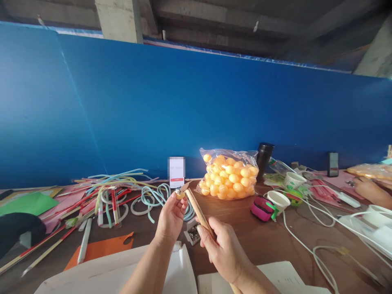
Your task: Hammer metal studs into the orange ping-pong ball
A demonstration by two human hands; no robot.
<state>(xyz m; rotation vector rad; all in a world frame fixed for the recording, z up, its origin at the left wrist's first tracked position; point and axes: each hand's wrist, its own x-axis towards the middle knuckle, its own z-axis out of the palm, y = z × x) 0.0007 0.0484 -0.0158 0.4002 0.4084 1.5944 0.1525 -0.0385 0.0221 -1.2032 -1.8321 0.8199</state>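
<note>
My left hand (pixel 172 216) pinches a small yellow-orange piece (pixel 180 195) with a shiny metallic bit on it, between thumb and fingertips. The piece is too small to name surely. My right hand (pixel 222 247) is wrapped round a light wooden stick (pixel 197 207), tilted with its upper end close to the left fingertips. A thin brownish tip shows between that end and the piece; I cannot tell which it belongs to. Below and between the hands sits a small open box (pixel 192 233) of tiny shiny metallic items, partly covered by the right hand.
A clear bag of orange balls (pixel 229 177) stands behind, beside a black bottle (pixel 265 157). Leftward lie coiled pale tubes (pixel 153 198), sticks and an orange sheet (pixel 101 249). Paper cups (pixel 278 200), a pink pouch (pixel 262 208) and white cables are rightward. Another person's hand (pixel 372 191) shows far right.
</note>
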